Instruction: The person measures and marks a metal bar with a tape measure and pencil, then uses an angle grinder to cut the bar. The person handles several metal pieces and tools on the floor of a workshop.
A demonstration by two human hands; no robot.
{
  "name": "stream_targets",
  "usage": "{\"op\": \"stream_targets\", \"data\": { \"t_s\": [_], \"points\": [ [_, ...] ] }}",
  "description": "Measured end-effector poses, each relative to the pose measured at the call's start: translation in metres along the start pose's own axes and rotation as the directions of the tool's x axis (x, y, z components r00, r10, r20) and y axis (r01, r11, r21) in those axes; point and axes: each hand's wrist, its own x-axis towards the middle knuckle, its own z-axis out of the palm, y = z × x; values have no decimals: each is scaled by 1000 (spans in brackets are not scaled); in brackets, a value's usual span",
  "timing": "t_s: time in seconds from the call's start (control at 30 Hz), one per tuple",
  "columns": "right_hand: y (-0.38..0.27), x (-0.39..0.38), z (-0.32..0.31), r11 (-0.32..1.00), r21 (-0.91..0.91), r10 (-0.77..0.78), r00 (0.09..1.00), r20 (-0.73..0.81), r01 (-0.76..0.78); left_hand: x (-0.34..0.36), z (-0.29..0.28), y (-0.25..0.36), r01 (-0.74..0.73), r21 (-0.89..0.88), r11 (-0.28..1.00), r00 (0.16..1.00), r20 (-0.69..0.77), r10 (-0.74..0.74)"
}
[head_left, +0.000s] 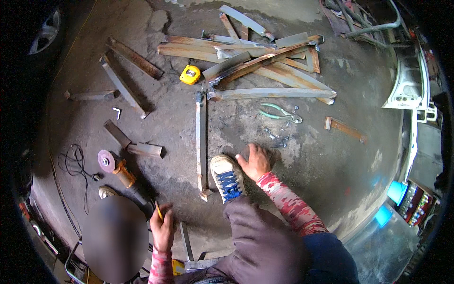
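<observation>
My left hand (162, 229) is closed around a yellow pencil (159, 211) at the lower left, near the black handle end of an angle grinder (124, 175). The grinder lies on the floor with its pinkish disc (107, 161) up. My right hand (256, 163) rests on the concrete, fingers apart and holding nothing, just right of my white shoe (225, 170) with blue laces. Left of that shoe lies a long straight steel bar (202, 137). Its far end meets the left end of a crosswise bar (269, 93), forming a corner.
Rusty angle-iron pieces (274, 59) are piled at the back. Beyond the corner sits a yellow tape measure (189, 75); green-handled pliers (281, 113) lie to its right. Loose metal lengths (123, 85) and a black cable (75, 161) are at left. A blurred patch hides the lower left.
</observation>
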Motion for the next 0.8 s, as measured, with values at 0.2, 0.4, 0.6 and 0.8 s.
{"op": "stream_targets", "data": {
  "t_s": [0.2, 0.4, 0.6, 0.8],
  "points": [
    [6, 39, -15, 935, 294, -109, 950, -292, 197, -48, -34, -73, 343, -151, 927, 919, -150, -364],
    [21, 169, -57, 681, 730, 190, 975, -114, -47, -44, -23, -131, 442, -95, 892, 897, 16, -443],
    [6, 254, -83, 122, 907, 316, 882, 350, -404, -43, -20, -125, 440, -54, 897, 898, 62, -436],
    [0, 276, -90, 5, 847, 258, 819, 513, -532, -40, -24, -127, 428, -133, 894, 904, 77, -421]
  ]
}}
